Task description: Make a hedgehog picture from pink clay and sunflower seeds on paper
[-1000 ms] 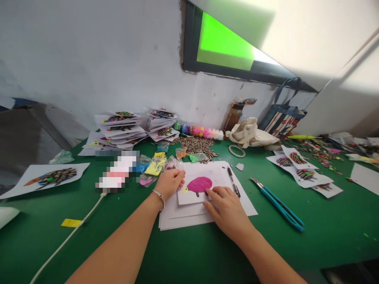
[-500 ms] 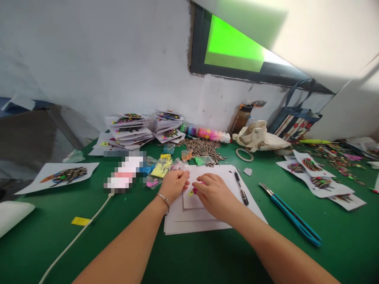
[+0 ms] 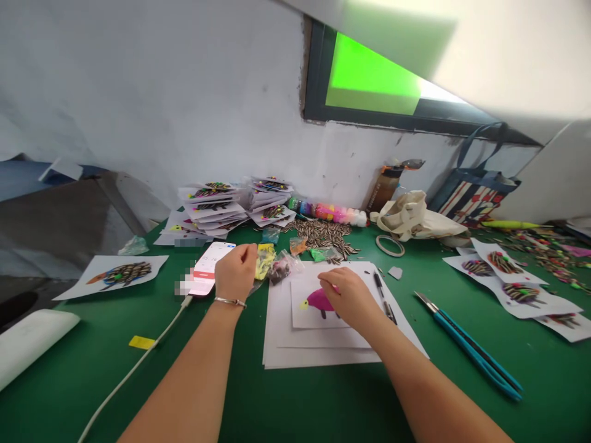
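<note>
Green surface (image 3: pixel 249 400): paper sheets (image 3: pixel 289 357) probably cushion the pink picture (image 3: pixel 318 299). Left hand (image 3: pixel 236 272): fingers curled; right hand (image 3: pixel 347 295): fingers bent over it; contents cannot be told.

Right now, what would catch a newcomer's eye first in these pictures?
The bright green window pane glows high on the pale wall. On the green table, a magenta shape stands out on a white card, partly hidden by the right hand. A turquoise-handled tool lies farther right.
</note>
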Available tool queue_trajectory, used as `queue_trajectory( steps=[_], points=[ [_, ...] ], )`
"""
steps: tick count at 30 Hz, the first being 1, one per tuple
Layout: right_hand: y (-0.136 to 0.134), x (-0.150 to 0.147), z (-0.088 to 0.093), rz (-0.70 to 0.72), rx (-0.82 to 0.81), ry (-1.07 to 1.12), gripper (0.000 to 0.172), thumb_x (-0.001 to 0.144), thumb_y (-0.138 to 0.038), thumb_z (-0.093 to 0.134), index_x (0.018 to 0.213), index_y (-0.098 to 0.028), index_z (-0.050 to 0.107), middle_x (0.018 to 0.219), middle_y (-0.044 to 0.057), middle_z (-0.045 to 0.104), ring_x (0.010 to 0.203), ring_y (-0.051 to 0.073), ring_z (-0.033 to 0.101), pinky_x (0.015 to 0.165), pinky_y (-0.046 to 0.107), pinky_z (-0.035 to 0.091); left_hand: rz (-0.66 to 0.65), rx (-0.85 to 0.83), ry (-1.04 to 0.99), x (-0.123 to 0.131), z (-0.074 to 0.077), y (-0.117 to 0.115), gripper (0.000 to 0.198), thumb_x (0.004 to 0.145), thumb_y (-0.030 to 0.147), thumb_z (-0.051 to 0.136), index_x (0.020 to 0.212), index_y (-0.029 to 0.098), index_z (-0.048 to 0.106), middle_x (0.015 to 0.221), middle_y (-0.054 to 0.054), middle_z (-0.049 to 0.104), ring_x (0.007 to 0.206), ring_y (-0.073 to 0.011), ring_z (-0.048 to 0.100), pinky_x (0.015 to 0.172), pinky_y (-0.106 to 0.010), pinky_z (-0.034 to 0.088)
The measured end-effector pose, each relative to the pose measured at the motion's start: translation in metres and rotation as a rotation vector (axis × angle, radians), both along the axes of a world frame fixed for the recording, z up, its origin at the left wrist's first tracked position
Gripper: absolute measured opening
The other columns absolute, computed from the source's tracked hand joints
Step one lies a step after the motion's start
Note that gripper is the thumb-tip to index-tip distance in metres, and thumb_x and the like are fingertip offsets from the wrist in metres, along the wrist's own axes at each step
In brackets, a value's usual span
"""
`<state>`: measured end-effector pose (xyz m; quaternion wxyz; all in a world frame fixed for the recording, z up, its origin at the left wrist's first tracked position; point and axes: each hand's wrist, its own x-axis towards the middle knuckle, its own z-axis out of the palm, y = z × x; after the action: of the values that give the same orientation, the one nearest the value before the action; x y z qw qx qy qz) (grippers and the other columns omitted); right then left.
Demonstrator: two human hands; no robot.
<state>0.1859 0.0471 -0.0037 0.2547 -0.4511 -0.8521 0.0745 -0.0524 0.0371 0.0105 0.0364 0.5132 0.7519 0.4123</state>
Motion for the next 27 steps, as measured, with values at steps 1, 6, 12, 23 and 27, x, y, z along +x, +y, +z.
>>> queue_trajectory(
  steps=[1,6,12,23,27],
  points=[
    [0.003,0.004,-0.003,-0.027,-0.009,0.012,0.024,0.088,-0.016,0.047,0.085,-0.022,0.07,0.083,0.004,0.069,0.083,0.019,0.059,0.071,0.029,0.042,-0.004,-0.022,0.027,-0.003,0.0,0.001,0.032,0.085,0.041,0.042,0.077,0.023,0.067,0.075,-0.002,0.07,0.075,-0.0194,0.061,0.064,-0.025,0.039],
    [0.015,0.015,-0.003,-0.091,-0.047,0.025,0.025,0.087,-0.018,0.046,0.086,-0.023,0.071,0.083,0.003,0.07,0.082,0.019,0.06,0.07,0.029,0.042,-0.139,-0.123,0.138,0.002,-0.006,0.004,0.03,0.084,0.036,0.043,0.09,0.024,0.069,0.093,-0.005,0.072,0.085,-0.0232,0.062,0.072,-0.027,0.041],
    [0.048,-0.008,0.018,-0.088,0.005,-0.221,0.031,0.086,-0.014,0.041,0.074,-0.021,0.069,0.075,0.005,0.068,0.076,0.019,0.059,0.067,0.027,0.038,-0.107,-0.06,-0.053,0.006,-0.004,0.002,0.03,0.083,0.04,0.046,0.087,0.022,0.07,0.083,-0.004,0.072,0.08,-0.0213,0.065,0.071,-0.027,0.045],
    [0.088,-0.076,0.027,-0.026,-0.086,-0.328,0.027,0.083,-0.019,0.044,0.084,-0.021,0.071,0.091,0.007,0.071,0.086,0.021,0.061,0.07,0.026,0.039,0.109,0.499,-1.048,-0.012,0.004,0.009,0.022,0.065,0.036,0.068,0.074,0.016,0.068,0.054,0.002,0.061,0.045,-0.0075,0.052,0.045,-0.018,0.043],
    [0.093,-0.098,0.032,0.0,-0.153,-0.34,0.028,0.084,-0.022,0.043,0.087,-0.023,0.071,0.094,0.006,0.071,0.086,0.019,0.063,0.071,0.024,0.04,0.086,0.531,-1.227,-0.012,0.008,0.007,0.023,0.063,0.034,0.071,0.072,0.014,0.066,0.052,0.002,0.059,0.043,-0.0061,0.049,0.042,-0.016,0.04]
  ],
)
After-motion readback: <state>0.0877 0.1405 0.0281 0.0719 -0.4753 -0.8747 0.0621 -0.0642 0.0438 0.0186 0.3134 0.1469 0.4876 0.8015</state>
